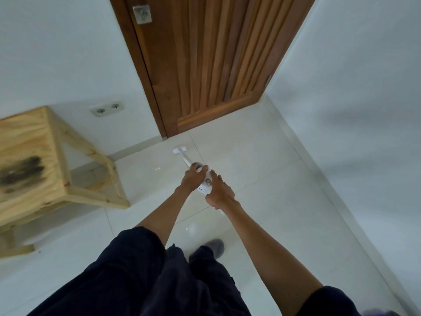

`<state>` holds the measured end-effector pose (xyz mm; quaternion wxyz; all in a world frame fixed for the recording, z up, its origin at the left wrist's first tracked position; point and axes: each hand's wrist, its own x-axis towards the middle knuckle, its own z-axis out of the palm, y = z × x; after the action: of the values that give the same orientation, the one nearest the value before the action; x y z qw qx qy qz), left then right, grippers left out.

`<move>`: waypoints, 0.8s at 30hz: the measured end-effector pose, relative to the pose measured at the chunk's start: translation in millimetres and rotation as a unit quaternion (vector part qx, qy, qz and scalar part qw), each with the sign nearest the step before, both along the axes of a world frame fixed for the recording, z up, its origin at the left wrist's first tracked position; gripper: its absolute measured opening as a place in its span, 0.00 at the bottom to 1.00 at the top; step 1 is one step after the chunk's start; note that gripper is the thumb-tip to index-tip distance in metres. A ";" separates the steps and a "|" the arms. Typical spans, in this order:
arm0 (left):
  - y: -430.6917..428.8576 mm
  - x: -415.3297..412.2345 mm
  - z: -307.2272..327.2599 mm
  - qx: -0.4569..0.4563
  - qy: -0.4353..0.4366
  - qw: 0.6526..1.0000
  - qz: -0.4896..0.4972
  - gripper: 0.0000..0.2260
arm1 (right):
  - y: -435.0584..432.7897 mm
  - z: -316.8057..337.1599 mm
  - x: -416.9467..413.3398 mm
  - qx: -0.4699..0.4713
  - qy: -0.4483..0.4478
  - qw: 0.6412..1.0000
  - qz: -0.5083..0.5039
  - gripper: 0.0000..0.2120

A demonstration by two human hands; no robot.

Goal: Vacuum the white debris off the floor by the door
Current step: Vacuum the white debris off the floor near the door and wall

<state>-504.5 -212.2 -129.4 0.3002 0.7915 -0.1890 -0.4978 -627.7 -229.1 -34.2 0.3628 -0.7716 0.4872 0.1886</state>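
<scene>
Fingers (202, 168) of left hand (192, 177) and right hand (219, 191) wrapped round a white vacuum (203, 189) mid-frame, nozzle (179, 150) on open floor (262, 179) near the lower edge of the door (205, 65), wooden desk (29, 156) at left

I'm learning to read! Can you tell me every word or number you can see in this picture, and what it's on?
No text here can be read.
Vacuum: tiny dark marks on its white body, between the left hand and the right hand, too small and blurred to read.
Door, metal lock plate, wall socket, wooden table: no writing shows.
</scene>
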 end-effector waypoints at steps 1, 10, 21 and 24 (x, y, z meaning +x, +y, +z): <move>-10.4 -0.2 -2.3 0.002 -0.002 1.000 0.010 0.17 | -11.7 -2.7 0.1 0.001 -0.002 1.000 0.006 0.40; -94.8 10.4 -10.8 -0.004 -0.012 0.998 0.060 0.16 | -109.5 -17.5 12.3 0.001 0.009 0.998 0.060 0.41; -183.4 25.5 -12.6 0.020 -0.007 0.996 0.090 0.16 | -206.2 -0.2 25.2 0.001 0.025 0.995 0.098 0.41; -206.8 16.4 -9.8 0.021 -0.010 0.995 0.096 0.17 | -231.1 0.9 16.7 -0.001 0.031 0.994 0.105 0.41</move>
<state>-488.0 -419.0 -139.3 0.3274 0.8171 -0.1047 -0.4628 -611.0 -460.2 -33.3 0.3246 -0.8125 0.4151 0.2492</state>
